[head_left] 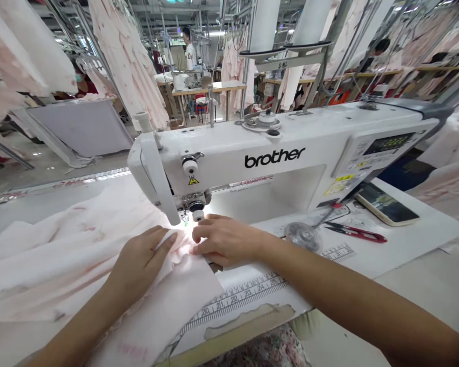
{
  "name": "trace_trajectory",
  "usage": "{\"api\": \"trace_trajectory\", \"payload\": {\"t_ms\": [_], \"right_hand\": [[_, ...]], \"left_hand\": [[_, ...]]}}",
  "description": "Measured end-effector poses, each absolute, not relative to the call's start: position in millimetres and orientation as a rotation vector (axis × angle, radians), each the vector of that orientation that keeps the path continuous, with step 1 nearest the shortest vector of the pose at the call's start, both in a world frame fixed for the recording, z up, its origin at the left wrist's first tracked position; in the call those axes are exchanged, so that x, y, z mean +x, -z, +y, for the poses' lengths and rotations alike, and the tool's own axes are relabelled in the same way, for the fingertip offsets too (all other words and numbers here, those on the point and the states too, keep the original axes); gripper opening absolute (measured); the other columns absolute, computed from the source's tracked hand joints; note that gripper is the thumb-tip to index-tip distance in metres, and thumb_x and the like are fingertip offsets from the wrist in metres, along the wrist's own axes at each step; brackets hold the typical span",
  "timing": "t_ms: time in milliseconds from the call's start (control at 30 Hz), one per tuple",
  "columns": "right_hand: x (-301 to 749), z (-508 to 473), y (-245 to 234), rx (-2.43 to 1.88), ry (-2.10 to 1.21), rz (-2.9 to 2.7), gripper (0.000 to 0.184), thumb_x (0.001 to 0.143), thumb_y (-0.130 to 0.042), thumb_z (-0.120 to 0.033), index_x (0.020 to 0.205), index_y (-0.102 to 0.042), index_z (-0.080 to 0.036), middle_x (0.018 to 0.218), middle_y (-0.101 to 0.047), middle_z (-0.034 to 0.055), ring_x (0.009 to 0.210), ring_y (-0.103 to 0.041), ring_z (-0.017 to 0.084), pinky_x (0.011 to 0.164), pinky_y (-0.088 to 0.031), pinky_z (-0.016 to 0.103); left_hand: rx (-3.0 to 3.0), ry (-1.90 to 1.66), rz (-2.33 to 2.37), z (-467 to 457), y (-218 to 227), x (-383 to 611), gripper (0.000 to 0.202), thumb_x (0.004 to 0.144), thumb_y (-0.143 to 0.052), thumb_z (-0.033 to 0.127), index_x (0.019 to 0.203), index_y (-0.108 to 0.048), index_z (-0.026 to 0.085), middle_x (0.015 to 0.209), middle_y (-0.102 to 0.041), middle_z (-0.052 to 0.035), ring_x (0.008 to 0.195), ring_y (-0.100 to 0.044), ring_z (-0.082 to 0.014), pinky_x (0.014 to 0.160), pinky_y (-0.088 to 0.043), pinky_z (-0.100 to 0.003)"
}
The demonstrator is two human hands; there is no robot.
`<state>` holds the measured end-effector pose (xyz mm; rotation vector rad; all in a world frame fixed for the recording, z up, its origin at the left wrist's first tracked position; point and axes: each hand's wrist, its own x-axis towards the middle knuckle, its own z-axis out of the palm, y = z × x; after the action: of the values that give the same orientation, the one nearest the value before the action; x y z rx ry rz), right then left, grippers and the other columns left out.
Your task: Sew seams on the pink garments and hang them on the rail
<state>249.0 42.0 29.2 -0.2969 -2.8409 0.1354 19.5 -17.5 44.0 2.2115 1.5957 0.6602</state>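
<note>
A white sewing machine [222,158] marked "brother" stands in front of me, its needle area brightly lit. Pale pink fabric [99,239] with faint darker marks spreads across the left of the table and drapes over the front edge. My left hand [143,255] pinches a fold of it just left of the needle, thumb against fingers. Right of the needle, my right hand [222,239] has its fingers curled down at the fabric's edge beneath the presser area. Glare and the hand itself hide what its fingertips grip.
On the right of the table lie red-handled thread snips [357,232], a phone [386,204] and a clear round plastic piece [303,235]. A printed ruler [237,298] runs along the front edge. Thread cones [265,25] stand above the machine. Hanging garments [126,56] and a person [189,48] are behind.
</note>
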Motion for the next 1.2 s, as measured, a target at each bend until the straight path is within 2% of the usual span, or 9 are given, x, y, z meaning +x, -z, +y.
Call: {"api": "trace_trajectory", "payload": {"t_ms": [167,333,467,567,700,833,900,1033,1200], "right_hand": [[252.2,38.7,-29.7,-0.267,-0.339,-2.825,0.025,0.089,-0.056,-0.014,0.105,-0.071,-0.025,0.08,-0.061,-0.0035,0.075,-0.049,0.012,0.084,-0.039,0.028],[254.2,37.8,-28.2,-0.273,-0.402,-2.812,0.025,0.091,-0.052,-0.017,0.104,-0.072,-0.025,0.076,-0.064,-0.0029,0.068,-0.05,0.012,0.081,-0.039,0.028],[256.7,37.0,-28.0,-0.279,-0.386,-2.815,0.024,0.092,-0.052,-0.018,0.104,-0.071,-0.025,0.076,-0.066,-0.0026,0.066,-0.051,0.013,0.079,-0.038,0.028],[257.9,37.1,-28.0,-0.253,-0.353,-2.817,0.022,0.092,-0.053,-0.019,0.102,-0.071,-0.024,0.077,-0.066,-0.0035,0.066,-0.051,0.012,0.078,-0.037,0.028],[258.8,37.6,-27.1,-0.239,-0.34,-2.814,0.02,0.091,-0.054,-0.018,0.099,-0.071,-0.024,0.077,-0.066,-0.0035,0.068,-0.052,0.012,0.076,-0.037,0.027],[259.2,37.5,-26.0,-0.248,-0.33,-2.812,0.021,0.091,-0.053,-0.018,0.101,-0.071,-0.025,0.076,-0.066,-0.004,0.07,-0.053,0.013,0.075,-0.037,0.028],[259.5,37.4,-25.8,-0.252,-0.33,-2.811,0.021,0.091,-0.053,-0.019,0.101,-0.071,-0.025,0.076,-0.066,-0.0038,0.07,-0.054,0.013,0.075,-0.037,0.028],[260.4,37.4,-26.1,-0.248,-0.389,-2.813,0.023,0.091,-0.052,-0.019,0.102,-0.072,-0.023,0.076,-0.067,-0.0027,0.07,-0.055,0.013,0.074,-0.037,0.028],[260.3,36.7,-27.3,-0.269,-0.436,-2.818,0.024,0.087,-0.056,-0.019,0.106,-0.071,-0.023,0.076,-0.067,-0.0032,0.07,-0.054,0.013,0.078,-0.039,0.029]], "left_hand": [[2.281,-0.673,1.472,-20.4,-40.1,22.1,0.034,0.1,-0.039,0.037,0.076,-0.057,0.021,0.084,-0.057,-0.0002,0.074,-0.057,-0.0142,0.068,-0.043,-0.026],[2.633,-0.633,1.559,-23.9,-29.4,27.0,0.018,0.093,-0.054,0.038,0.09,-0.062,0.022,0.083,-0.059,-0.0021,0.074,-0.055,-0.0192,0.071,-0.041,-0.033],[2.852,-0.549,1.484,-25.1,-23.0,27.5,0.009,0.093,-0.052,0.024,0.093,-0.06,0.02,0.083,-0.061,-0.003,0.08,-0.056,-0.0215,0.076,-0.04,-0.037],[2.976,-0.492,1.389,-25.2,-22.1,26.2,0.014,0.091,-0.051,0.016,0.102,-0.059,0.019,0.087,-0.061,-0.0038,0.081,-0.056,-0.0219,0.076,-0.04,-0.037],[3.208,-0.481,1.218,-25.0,-25.4,25.7,0.018,0.086,-0.048,0.008,0.096,-0.061,0.017,0.085,-0.062,-0.0054,0.08,-0.054,-0.0233,0.078,-0.039,-0.039],[3.204,-0.493,1.117,-24.2,-26.7,25.8,0.022,0.085,-0.046,0.007,0.1,-0.061,0.015,0.1,-0.064,-0.0095,0.098,-0.055,-0.0269,0.09,-0.04,-0.042],[3.137,-0.483,1.127,-23.9,-24.9,24.7,0.026,0.085,-0.046,0.007,0.105,-0.061,0.015,0.106,-0.064,-0.009,0.102,-0.056,-0.0254,0.093,-0.042,-0.04],[3.008,-0.444,1.189,-24.4,-21.1,21.9,0.031,0.086,-0.045,0.006,0.111,-0.06,0.019,0.112,-0.065,-0.005,0.099,-0.06,-0.0209,0.083,-0.05,-0.033],[3.027,-0.363,1.188,-25.2,-23.4,22.6,0.035,0.084,-0.043,0.004,0.11,-0.062,0.018,0.109,-0.066,-0.0069,0.093,-0.063,-0.0226,0.073,-0.056,-0.034]]}}
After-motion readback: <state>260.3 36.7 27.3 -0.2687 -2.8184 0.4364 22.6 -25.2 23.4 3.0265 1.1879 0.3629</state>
